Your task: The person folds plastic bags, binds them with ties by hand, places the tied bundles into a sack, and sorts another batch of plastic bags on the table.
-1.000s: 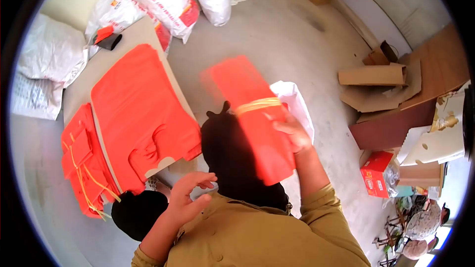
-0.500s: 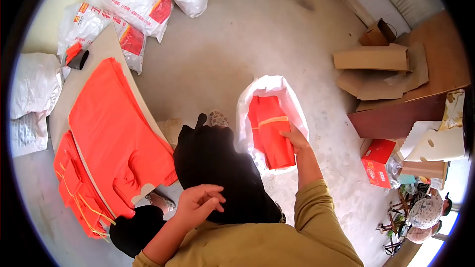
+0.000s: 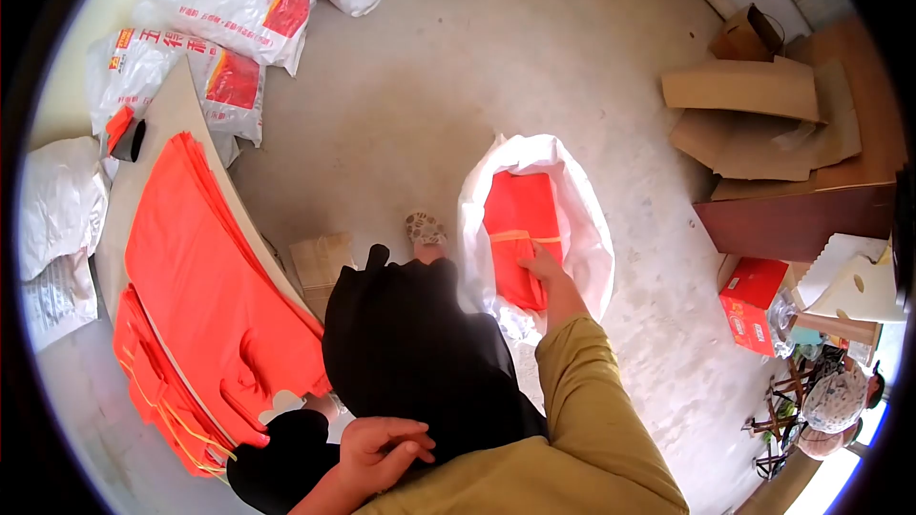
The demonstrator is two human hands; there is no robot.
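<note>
A folded red cloth bundle (image 3: 521, 202) with an orange band lies inside an open white sack (image 3: 593, 219) on the floor. My right hand (image 3: 544, 265) reaches into the sack and is closed on the bundle near its band. Over my lap, my left hand (image 3: 386, 446) holds nothing, its fingers loosely curled and apart. To the left, a stack of flat red cloth (image 3: 196, 262) rests on a board (image 3: 176, 107). Beside it are folded red pieces (image 3: 157, 386) with yellow ties.
White bags with red print (image 3: 234, 0) stand at the upper left. A small cardboard box (image 3: 320, 262) is near my foot. Opened cardboard (image 3: 739, 91) and a red box (image 3: 749, 310) are at the right, with stools (image 3: 782, 405) below.
The red bundle has gone from the air above my lap down into the white sack, with my right hand on it. My left hand has moved lower in view. The view has shifted.
</note>
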